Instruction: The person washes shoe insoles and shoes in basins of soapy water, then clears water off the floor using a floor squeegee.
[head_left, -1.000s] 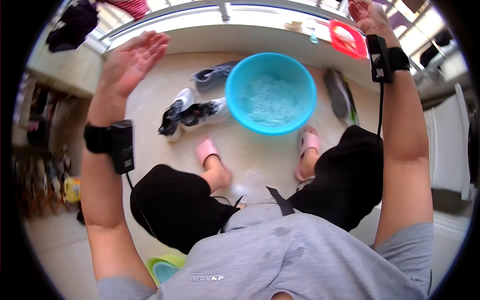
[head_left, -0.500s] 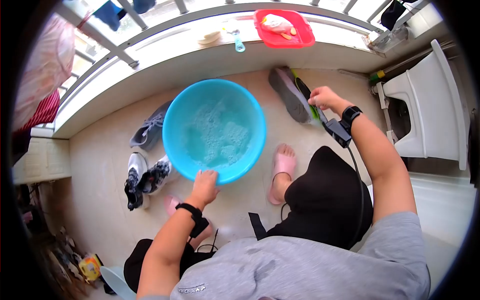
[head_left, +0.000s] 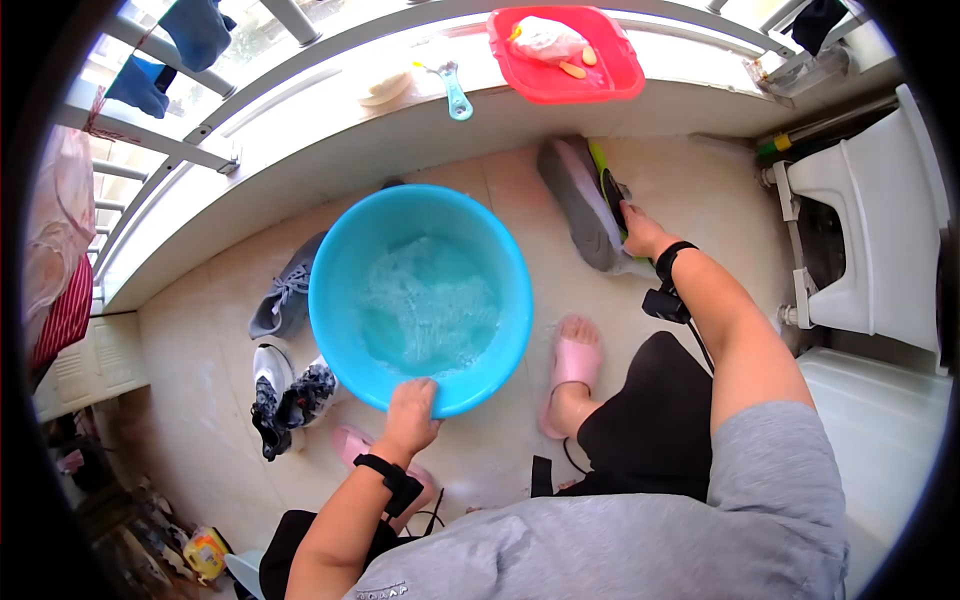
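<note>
My left hand [head_left: 411, 418] grips the near rim of a blue plastic basin [head_left: 519, 320], thumb over the edge. Foamy, bluish water [head_left: 425, 300] fills its lower part. To the basin's right, a shoe [head_left: 580, 210] lies tipped on its side, grey sole showing, with black and neon-green parts along its right side. My right hand [head_left: 646, 234] is closed on the shoe's right edge, its fingers partly hidden. Left of the basin are a grey lace-up shoe [head_left: 284, 290] and a pair of black-and-white sneakers [head_left: 272, 385].
On the ledge are a red tray [head_left: 612, 85] holding a white bag, a blue-handled brush [head_left: 457, 95] and a pale object [head_left: 385, 88]. A white plastic stool [head_left: 870, 230] lies sideways at right. Socks [head_left: 195, 35] hang from the railing. My feet wear pink slippers [head_left: 576, 365].
My right hand has shifted from above the shoe's side to its edge. The water has a different foam pattern. The view has shifted, and my left hand stays on the rim.
</note>
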